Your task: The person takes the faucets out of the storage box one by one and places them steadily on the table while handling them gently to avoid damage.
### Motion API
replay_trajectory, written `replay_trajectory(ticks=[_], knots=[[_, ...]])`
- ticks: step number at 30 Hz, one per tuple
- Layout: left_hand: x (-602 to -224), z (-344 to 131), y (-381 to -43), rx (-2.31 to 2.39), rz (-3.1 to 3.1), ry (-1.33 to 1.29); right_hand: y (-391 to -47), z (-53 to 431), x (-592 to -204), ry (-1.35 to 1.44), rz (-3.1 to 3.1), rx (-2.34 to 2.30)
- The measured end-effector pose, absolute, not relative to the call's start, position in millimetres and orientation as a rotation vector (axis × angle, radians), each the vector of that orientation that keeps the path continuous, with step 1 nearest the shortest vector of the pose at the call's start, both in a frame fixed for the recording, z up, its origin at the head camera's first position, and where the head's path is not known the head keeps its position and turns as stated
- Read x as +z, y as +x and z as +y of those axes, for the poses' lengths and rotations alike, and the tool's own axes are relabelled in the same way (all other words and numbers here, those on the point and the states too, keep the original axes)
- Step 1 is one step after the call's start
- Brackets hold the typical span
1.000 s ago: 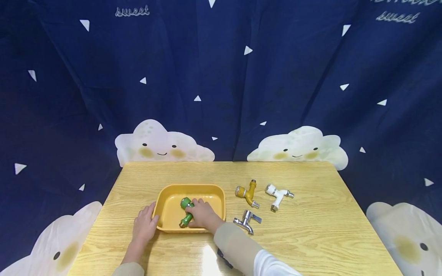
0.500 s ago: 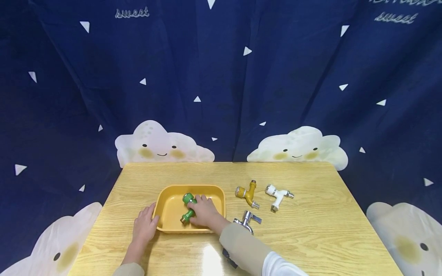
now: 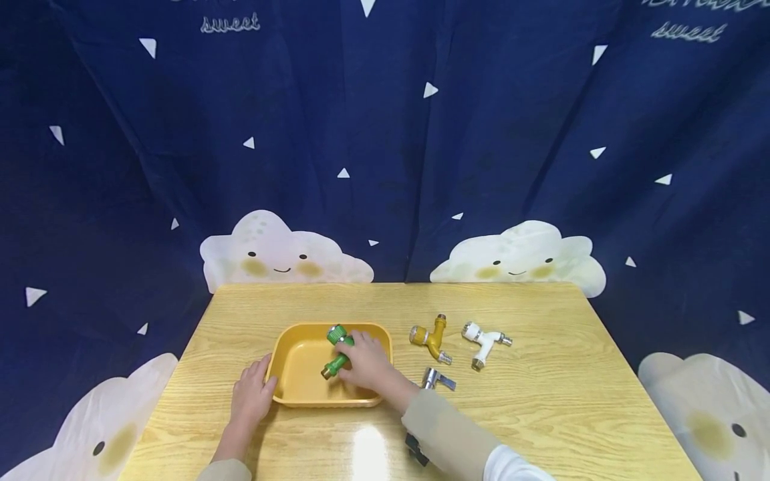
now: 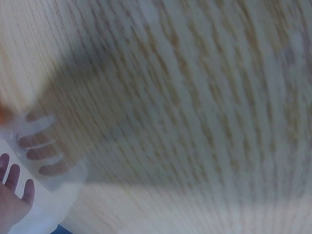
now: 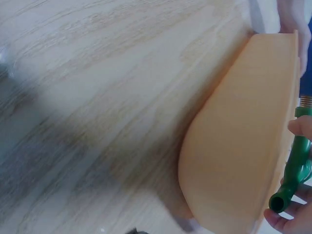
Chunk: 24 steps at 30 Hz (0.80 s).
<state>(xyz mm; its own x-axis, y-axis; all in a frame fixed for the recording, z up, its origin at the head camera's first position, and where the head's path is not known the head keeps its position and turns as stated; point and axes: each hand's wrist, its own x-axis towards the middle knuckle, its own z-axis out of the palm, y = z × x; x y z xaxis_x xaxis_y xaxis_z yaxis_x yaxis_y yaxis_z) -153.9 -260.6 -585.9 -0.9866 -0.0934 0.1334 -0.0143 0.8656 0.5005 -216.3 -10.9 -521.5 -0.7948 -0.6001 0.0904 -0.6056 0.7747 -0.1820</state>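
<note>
In the head view, my right hand [image 3: 368, 363] holds a green faucet [image 3: 335, 364] by its body, over the yellow plastic basin [image 3: 299, 374]. The faucet tilts, with its round knob toward the back and its threaded brass end toward the front left. The right wrist view shows thumb and fingers round the green faucet [image 5: 296, 163], above the basin's rim, its spout hole facing the camera. My left hand [image 3: 251, 394] rests against the basin's left edge, fingers extended and thumb at the rim. In the left wrist view only some fingers of the left hand [image 4: 17, 195] show, at the lower left.
Right of the basin lie a mustard-yellow faucet [image 3: 434, 337], a white faucet [image 3: 486, 343] and a chrome faucet [image 3: 438, 379], partly hidden by my right arm. A black object [image 3: 415, 450] shows beside the right sleeve. A dark blue curtain [image 3: 385, 133] hangs behind the wooden table [image 3: 541, 401].
My right hand has lifted the green faucet from the basin's floor and moved it back and to the right. My right forearm now covers more of the chrome faucet. The left hand has stayed put.
</note>
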Motion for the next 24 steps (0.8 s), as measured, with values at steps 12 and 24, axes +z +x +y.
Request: replay_trajectory(ticks=[12, 24], knots=[[-587.6, -260.6, -154.4, -0.792, -2.883, 0.093, -214.6, 17.6, -508.7, 0.893, -2.805, 0.457], [-588.0, -260.5, -154.3, -0.793, -2.879, 0.087, -203.3, 55.9, -497.4, 0.791, -2.726, 0.580]])
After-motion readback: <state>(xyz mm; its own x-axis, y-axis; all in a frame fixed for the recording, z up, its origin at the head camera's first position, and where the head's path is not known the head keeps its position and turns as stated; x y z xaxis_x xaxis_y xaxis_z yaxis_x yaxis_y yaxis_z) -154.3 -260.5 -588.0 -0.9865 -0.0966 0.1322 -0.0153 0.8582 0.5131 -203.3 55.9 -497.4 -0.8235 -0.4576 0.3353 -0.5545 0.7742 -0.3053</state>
